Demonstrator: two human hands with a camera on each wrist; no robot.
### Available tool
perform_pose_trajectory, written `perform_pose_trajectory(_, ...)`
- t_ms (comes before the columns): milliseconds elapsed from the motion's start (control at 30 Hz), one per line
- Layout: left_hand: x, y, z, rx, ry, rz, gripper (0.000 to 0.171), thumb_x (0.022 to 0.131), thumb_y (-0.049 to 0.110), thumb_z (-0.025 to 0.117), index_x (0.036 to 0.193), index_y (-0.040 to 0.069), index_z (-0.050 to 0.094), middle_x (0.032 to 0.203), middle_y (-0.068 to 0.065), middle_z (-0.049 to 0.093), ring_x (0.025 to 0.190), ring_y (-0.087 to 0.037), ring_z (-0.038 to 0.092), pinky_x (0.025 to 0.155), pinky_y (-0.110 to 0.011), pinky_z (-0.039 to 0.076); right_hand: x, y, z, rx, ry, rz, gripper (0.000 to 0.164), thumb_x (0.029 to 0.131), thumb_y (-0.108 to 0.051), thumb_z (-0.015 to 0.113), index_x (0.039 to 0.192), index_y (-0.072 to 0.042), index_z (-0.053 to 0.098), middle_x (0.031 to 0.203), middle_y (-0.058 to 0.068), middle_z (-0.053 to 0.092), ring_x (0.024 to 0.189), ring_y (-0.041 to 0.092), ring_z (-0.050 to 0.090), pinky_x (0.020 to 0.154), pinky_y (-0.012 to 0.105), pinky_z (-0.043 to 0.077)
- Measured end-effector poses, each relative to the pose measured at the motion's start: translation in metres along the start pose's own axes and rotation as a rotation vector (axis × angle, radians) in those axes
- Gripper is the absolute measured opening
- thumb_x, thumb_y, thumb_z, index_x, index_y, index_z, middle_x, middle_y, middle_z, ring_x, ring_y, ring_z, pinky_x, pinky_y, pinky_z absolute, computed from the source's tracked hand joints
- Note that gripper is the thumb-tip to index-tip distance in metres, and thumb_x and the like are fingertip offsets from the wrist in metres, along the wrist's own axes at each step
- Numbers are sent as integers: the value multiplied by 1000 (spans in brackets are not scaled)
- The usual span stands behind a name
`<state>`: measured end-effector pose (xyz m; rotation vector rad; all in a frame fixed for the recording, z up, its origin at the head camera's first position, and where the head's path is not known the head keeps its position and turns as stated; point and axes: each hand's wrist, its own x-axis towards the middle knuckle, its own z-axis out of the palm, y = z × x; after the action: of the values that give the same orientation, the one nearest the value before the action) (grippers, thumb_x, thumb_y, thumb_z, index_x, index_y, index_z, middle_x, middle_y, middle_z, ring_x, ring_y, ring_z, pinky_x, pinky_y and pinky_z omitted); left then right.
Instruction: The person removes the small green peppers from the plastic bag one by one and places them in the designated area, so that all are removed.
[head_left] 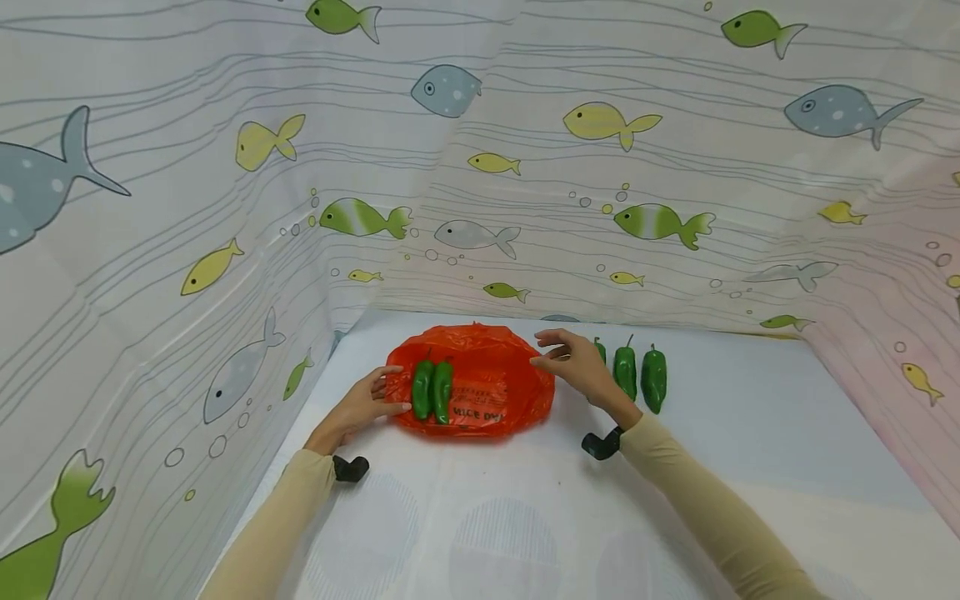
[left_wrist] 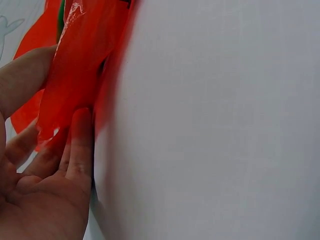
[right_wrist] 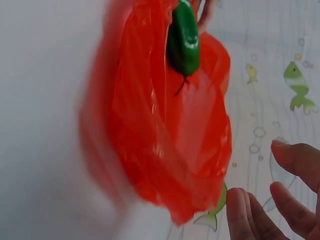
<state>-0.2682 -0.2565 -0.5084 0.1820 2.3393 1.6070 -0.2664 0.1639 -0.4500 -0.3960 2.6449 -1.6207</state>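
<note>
Head view: left hand (head_left: pixel 362 408) pinches red bag (head_left: pixel 517 373); two peppers (head_left: pixel 422 392) inside; right hand (head_left: pixel 581 362) relaxed.

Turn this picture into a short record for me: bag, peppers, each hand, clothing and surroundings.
Bag: red plastic bag, mouth open, on a white surface
Peppers inside: two green peppers, side by side toward the left
Peppers outside: three others to the right, one partly hidden by a hand
Left hand: touches the bag's left edge
Right hand: near the bag's right edge, holding nothing visible
Clothing: beige sleeves
Surroundings: pale sheeting with printed fish
</note>
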Motion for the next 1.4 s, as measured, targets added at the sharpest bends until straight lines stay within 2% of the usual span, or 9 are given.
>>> perform_pose_trajectory(167,0,0,0,7,2,2,78,89,14,83,154,12,39,158,-28,33,147,-49,30,119,-59,28,7,-4,16,10,-42,-7,56,92,-32,80,140,-10,60,136,15,63,108,27,66,87,38,60)
perform_pose_trajectory(367,-1,1,1,11,-2,9,80,88,16,84,154,12,40,157,-29,34,146,-50,31,117,-60,30,12,-13,35,20,-89,-18,59,91,-30,82,141,-8,60,136,17,63,107,28,66,90,42,58)
perform_pose_trajectory(733,-1,-1,0,-16,-1,28,79,88,13,84,154,10,40,157,-29,34,146,-50,31,116,-60,32,24,-24,77,-7,-125,-45,52,87,-32,85,134,-18,66,128,6,67,103,21,67,86,38,58)
perform_pose_trajectory(967,-1,-1,0,-15,2,24,78,87,12,84,153,11,42,156,-28,36,144,-48,35,116,-59,33,29,-26,99,-9,-185,-31,54,89,-34,83,136,-17,64,135,15,64,107,24,63,92,39,56)
perform_pose_trajectory(1267,-2,-1,-1,-22,7,19,78,87,13,84,153,11,42,157,-27,36,145,-48,34,117,-60,31,36,-25,124,-19,-225,-22,62,89,-38,82,141,-10,60,131,14,64,96,21,66,82,35,58)
perform_pose_trajectory(1400,-1,-2,-1,-7,2,23,78,88,15,84,153,11,41,157,-28,35,145,-49,33,117,-60,30,37,-25,132,9,-236,2,64,89,-38,82,142,-11,59,131,15,63,91,26,68,79,33,57)
